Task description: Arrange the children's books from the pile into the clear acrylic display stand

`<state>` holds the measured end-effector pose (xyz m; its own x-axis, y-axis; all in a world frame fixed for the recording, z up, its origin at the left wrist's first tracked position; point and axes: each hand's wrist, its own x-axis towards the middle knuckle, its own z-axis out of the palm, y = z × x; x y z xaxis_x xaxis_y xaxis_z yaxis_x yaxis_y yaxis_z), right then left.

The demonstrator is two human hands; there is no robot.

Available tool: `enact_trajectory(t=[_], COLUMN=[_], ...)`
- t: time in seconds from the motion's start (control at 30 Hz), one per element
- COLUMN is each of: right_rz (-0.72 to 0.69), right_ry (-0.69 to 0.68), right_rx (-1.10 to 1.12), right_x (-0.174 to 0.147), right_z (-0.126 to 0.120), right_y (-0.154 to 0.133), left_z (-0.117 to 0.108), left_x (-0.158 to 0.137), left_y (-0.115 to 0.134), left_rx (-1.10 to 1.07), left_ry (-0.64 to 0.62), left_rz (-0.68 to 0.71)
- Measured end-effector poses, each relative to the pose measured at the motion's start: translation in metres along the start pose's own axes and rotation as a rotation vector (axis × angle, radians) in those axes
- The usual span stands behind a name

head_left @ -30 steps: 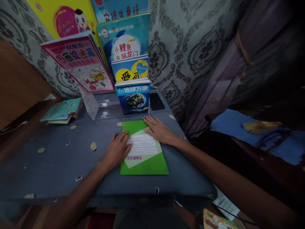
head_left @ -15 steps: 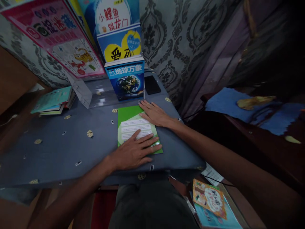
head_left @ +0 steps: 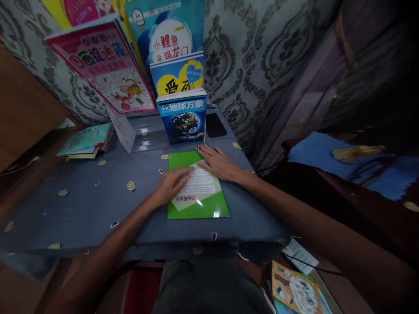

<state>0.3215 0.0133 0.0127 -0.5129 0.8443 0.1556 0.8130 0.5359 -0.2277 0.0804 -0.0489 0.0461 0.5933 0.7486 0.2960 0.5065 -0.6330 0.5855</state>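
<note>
A green book point(head_left: 203, 208) lies flat on the table, its printed panel of small text upside down to me. Across its upper right corner rests my right hand point(head_left: 220, 163), fingers stretched out and flat. My left hand point(head_left: 173, 183) is over the book's left side, slightly blurred, its fingers extended toward the right; whether it presses on the cover I cannot tell. Just beyond the book stands a blue magazine with a picture of the earth point(head_left: 185, 122). A black phone point(head_left: 215, 125) lies to the right of that magazine.
Behind, a clear stand point(head_left: 122, 131) holds a pink book point(head_left: 111, 74), a blue and yellow book point(head_left: 176, 78) and a teal book point(head_left: 170, 35). Several books point(head_left: 87, 139) are stacked at the left. Lower right is an orange book point(head_left: 294, 288). A blue cloth point(head_left: 327, 152) lies at the right.
My left hand has moved up and left from the lower part of the book, uncovering its bottom edge. My right hand stays on the upper right corner. The camera view has shifted slightly.
</note>
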Motion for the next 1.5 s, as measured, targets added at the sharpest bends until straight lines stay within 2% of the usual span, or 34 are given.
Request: enact_trajectory(t=[0.07, 0.1, 0.2, 0.27, 0.47, 0.63, 0.73, 1.0, 1.27, 1.5], right_rz=[0.005, 0.001, -0.05, -0.115, -0.214, -0.328, -0.4, -0.418, -0.346, -0.236], right_ry=[0.0, 0.003, -0.002, -0.017, 0.001, 0.005, 0.009, -0.019, -0.045, 0.073], right_rx=[-0.04, -0.064, -0.109, -0.093, -0.066, -0.032, 0.002, 0.058, 0.171, 0.158], right_x=[0.0, 0.001, 0.006, 0.009, 0.0, -0.031, -0.043, -0.043, -0.059, -0.103], right_z=[-0.005, -0.007, -0.008, -0.003, 0.018, 0.021, 0.017, 0.012, 0.008, 0.008], right_y=[-0.007, -0.013, -0.039, -0.063, -0.129, -0.151, -0.155, -0.153, -0.139, -0.104], left_z=[-0.009, -0.013, -0.016, -0.013, -0.008, -0.011, -0.01, -0.012, -0.013, -0.012], left_x=[0.018, 0.027, 0.048, 0.055, 0.055, 0.052, 0.052, 0.05, 0.05, 0.05], left_y=[-0.031, -0.046, -0.081, -0.094, -0.101, -0.095, -0.093, -0.088, -0.086, -0.087], left_rx=[0.068, 0.084, 0.009, -0.07, -0.165, -0.066, -0.035, 0.007, 0.051, 0.069], left_ry=[0.155, 0.192, 0.223, 0.246, 0.271, 0.249, 0.252, 0.233, 0.251, 0.25], left_rz=[-0.119, -0.16, -0.214, -0.236, -0.237, -0.175, -0.161, -0.129, -0.102, -0.11])
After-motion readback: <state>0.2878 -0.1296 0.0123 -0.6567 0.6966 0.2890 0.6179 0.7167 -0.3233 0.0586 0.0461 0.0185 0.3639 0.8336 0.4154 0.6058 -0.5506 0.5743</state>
